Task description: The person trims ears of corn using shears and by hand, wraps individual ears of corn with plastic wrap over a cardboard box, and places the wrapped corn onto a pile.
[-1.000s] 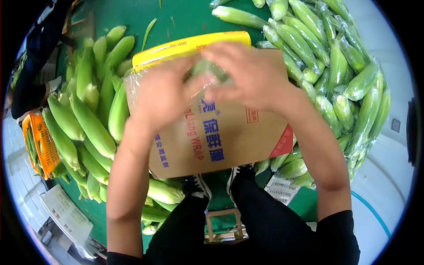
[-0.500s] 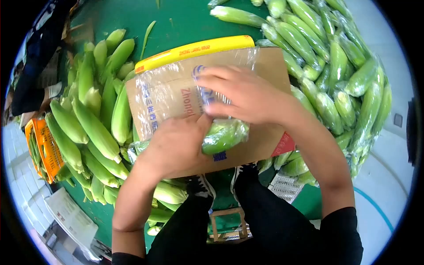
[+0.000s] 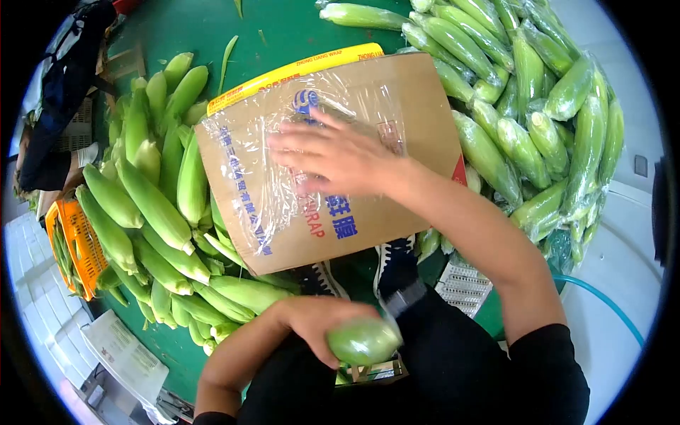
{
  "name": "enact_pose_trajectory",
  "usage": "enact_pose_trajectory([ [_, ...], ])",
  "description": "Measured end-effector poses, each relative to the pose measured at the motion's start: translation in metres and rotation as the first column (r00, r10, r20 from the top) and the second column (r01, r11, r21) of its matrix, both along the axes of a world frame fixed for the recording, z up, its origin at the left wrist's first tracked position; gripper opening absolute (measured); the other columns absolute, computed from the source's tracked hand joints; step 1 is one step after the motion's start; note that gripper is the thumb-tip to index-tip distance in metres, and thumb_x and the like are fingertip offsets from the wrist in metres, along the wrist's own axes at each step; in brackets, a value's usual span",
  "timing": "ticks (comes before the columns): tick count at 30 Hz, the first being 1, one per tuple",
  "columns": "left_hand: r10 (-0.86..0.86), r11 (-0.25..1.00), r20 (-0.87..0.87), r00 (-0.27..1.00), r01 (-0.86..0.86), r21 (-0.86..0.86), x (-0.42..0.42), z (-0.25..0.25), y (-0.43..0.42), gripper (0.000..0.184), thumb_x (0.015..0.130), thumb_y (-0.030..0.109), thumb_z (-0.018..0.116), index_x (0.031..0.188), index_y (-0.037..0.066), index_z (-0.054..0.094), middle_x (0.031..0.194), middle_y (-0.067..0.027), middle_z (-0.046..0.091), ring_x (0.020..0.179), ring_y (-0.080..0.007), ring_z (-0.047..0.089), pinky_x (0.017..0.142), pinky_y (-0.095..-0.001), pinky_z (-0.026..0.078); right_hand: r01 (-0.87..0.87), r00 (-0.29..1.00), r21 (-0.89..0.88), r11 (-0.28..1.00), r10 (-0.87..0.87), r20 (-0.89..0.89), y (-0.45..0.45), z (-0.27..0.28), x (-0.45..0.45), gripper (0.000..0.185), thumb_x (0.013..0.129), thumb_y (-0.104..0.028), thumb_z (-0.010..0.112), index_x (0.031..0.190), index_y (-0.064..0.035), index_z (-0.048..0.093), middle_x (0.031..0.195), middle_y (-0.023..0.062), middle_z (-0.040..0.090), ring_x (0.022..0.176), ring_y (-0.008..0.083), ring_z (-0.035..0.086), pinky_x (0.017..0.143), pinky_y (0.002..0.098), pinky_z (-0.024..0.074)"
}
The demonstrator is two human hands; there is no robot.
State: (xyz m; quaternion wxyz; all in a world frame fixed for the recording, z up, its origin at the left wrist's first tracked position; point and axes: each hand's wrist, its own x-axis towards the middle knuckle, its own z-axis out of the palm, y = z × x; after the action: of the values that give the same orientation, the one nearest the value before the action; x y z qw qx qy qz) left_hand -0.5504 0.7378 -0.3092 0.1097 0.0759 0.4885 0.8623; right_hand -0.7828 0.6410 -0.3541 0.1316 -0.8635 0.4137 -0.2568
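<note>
My left hand (image 3: 316, 324) is closed around an ear of corn (image 3: 365, 341) in its husk, shiny with clear wrap, low in front of my legs. My right hand (image 3: 340, 154) hovers over or rests on the cardboard box (image 3: 418, 127), fingers stretched out and a little blurred; I cannot tell if it touches. Under it a sheet of clear plastic film (image 3: 276, 205) lies wrinkled on the box's printed top. Along the box's far edge runs a yellow strip printed with wrap lettering (image 3: 297, 69).
Unwrapped corn in green husks (image 3: 156, 205) is heaped on the left, wrapped corn (image 3: 524, 127) on the right. An orange basket (image 3: 79, 244) stands at far left. My shoes (image 3: 394, 265) are just below the box. A blue hose (image 3: 609, 301) curves at lower right.
My left hand has moved down off the box toward my lap, carrying the wrapped corn. My right hand has come away from the corn and shifted left over the film, which now lies exposed.
</note>
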Motion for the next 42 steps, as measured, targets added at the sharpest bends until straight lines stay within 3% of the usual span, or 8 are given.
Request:
enact_pose_trajectory([
  [6,0.706,0.61,0.489,0.512,-0.791,-0.053,0.005,0.055,-0.036,0.09,0.061,0.046,0.092,0.128,0.001,0.052,0.119,-0.0163,0.057,0.108,-0.031,0.056,0.097,-0.0472,0.047,-0.828,0.119,0.462,0.318,-0.705,0.699,0.123,0.048,0.042,0.142,0.067,-0.08,0.076,0.162,-0.0026,0.004,0.165,0.0155,0.023,0.153,0.0273,0.021,0.123,0.0412,0.0218],
  [13,0.969,-0.162,0.143,-0.199,-0.958,-0.237,-0.037,0.096,-0.06,0.075,0.084,0.055,0.075,0.126,-0.002,0.052,0.115,-0.021,0.063,0.104,-0.0383,0.064,0.091,-0.0534,0.052,-0.641,0.584,0.757,0.127,-0.558,0.589,0.14,0.053,0.014,0.094,0.08,-0.047,0.087,0.15,-0.0022,0.044,0.126,0.0111,0.062,0.122,0.0235,0.057,0.108,0.0383,0.0433],
  [15,0.939,0.282,-0.141,0.313,-0.938,-0.202,0.004,0.072,-0.073,0.051,0.099,0.046,0.061,0.096,-0.004,0.071,0.083,-0.0172,0.073,0.077,-0.0385,0.071,0.08,-0.0539,0.057,-0.826,0.486,0.538,-0.167,-0.696,0.529,0.138,0.05,0.005,0.098,0.08,-0.048,0.086,0.153,-0.0025,0.039,0.128,0.0116,0.062,0.124,0.0246,0.056,0.109,0.0384,0.043],
  [22,0.882,-0.288,0.277,-0.381,-0.902,-0.321,-0.008,0.07,-0.059,0.02,0.096,0.005,0.062,0.079,-0.003,0.068,0.077,-0.015,0.071,0.076,-0.0274,0.071,0.075,-0.0396,0.057,0.233,0.874,0.779,0.581,-0.477,0.094,0.158,0.084,0.004,0.115,0.06,-0.044,0.097,0.151,-0.0016,0.04,0.14,0.022,0.057,0.131,0.0374,0.055,0.111,0.0453,0.0437],
  [28,0.874,0.08,-0.364,0.321,-0.835,-0.544,-0.016,0.072,-0.045,0.035,0.087,0.007,0.075,0.12,-0.003,0.066,0.12,-0.0183,0.071,0.117,-0.0368,0.067,0.1,-0.0444,0.052,0.374,0.912,0.152,0.915,-0.393,0.121,0.14,0.065,-0.044,0.073,0.066,-0.022,0.088,0.133,-0.0119,0.061,0.111,0.0155,0.07,0.097,0.0335,0.07,0.081,0.0427,0.0573],
  [32,0.692,-0.682,-0.701,0.173,-0.161,-0.714,0.081,0.03,-0.099,0.06,0.088,0.035,0.073,0.128,-0.008,0.058,0.128,-0.027,0.063,0.118,-0.0415,0.063,0.099,-0.0489,0.051,0.36,0.924,0.714,0.6,-0.127,-0.36,0.148,0.131,-0.128,0.068,0.065,-0.029,0.087,0.128,-0.0164,0.065,0.106,0.0117,0.07,0.096,0.034,0.068,0.08,0.0436,0.0548],
  [35,0.842,-0.463,-0.526,0.116,0.655,-0.597,0.214,-0.019,-0.146,0.086,0.087,0.06,0.072,0.131,-0.012,0.052,0.131,-0.0356,0.056,0.116,-0.0452,0.062,0.097,-0.053,0.051,0.396,0.879,0.88,0.263,0.167,-0.446,0.183,0.143,-0.186,0.076,0.064,-0.039,0.089,0.133,-0.0198,0.063,0.109,0.0129,0.07,0.102,0.0361,0.067,0.086,0.0451,0.0533],
  [42,0.869,-0.279,-0.213,-0.446,-0.086,-0.957,0.189,-0.005,-0.134,0.062,0.088,0.024,0.078,0.138,-0.005,0.056,0.118,-0.0202,0.069,0.101,-0.026,0.069,0.082,-0.0351,0.055,0.5,0.85,0.798,0.337,-0.369,-0.376,0.144,0.123,-0.131,0.036,0.086,-0.037,0.078,0.101,-0.0052,0.068,0.093,0.01,0.064,0.084,0.0288,0.063,0.076,0.0385,0.0497],
])
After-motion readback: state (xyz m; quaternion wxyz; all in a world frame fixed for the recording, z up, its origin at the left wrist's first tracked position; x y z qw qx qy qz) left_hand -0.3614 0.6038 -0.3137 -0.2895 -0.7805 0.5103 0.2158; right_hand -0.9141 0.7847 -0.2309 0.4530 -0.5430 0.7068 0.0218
